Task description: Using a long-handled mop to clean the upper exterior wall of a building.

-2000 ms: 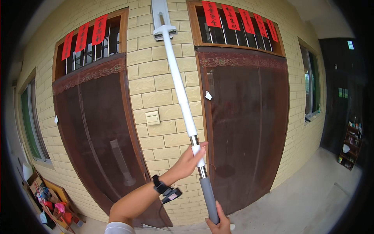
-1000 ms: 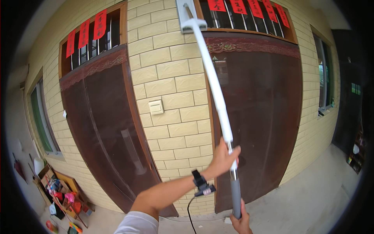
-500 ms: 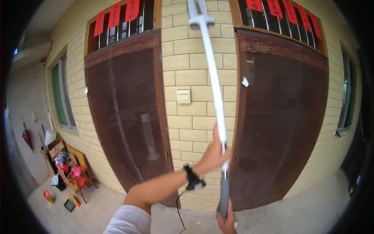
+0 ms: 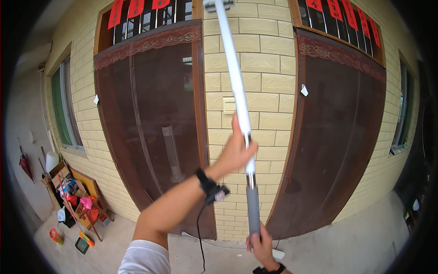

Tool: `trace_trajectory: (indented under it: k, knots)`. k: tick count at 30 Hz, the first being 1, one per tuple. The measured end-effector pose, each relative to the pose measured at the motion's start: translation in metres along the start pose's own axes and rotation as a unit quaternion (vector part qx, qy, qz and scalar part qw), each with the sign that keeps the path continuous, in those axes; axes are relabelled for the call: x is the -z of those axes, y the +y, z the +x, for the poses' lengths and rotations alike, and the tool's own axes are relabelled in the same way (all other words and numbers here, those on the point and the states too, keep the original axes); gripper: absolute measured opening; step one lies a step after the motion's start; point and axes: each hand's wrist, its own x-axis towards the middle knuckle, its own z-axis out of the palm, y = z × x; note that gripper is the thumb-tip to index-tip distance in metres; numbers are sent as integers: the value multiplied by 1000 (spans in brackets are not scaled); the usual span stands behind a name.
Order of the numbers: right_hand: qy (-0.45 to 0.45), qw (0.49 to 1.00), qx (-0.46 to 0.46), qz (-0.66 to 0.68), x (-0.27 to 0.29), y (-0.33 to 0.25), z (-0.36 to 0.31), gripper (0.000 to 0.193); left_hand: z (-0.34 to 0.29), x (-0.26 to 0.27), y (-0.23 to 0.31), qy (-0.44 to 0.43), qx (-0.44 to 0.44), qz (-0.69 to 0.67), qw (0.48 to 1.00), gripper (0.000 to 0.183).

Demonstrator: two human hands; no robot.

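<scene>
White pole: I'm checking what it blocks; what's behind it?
Behind the white pole are a cream brick wall and a switch plate; the plate's right edge and a strip of wall are covered from view.

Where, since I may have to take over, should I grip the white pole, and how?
Wrap one hand around the grey grip of the white pole from the lower right, as the right hand does, and the other around the white section above, from the left, like the left hand. The pole is long, slim and steeply tilted, so two spaced holds should steady it best.
</scene>
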Motion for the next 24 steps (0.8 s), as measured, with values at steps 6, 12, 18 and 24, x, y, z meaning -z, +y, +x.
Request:
trace_trajectory:
  k: [6,12,18,24]
  knots:
    - [-81,987,-62,127,-57,3,32,45,18,64,11,6,-3,9,1000,97]
    - [26,975,-148,166,-77,145,-92,34,-154,22,-63,-40,59,-60,996,101]
    - [6,977,-211,13,-64,239,-230,40,-314,-6,-61,-126,208,-91,966,102]
    - [45,981,-190,19,-107,150,-146,48,-196,40,-43,-69,83,-28,994,104]
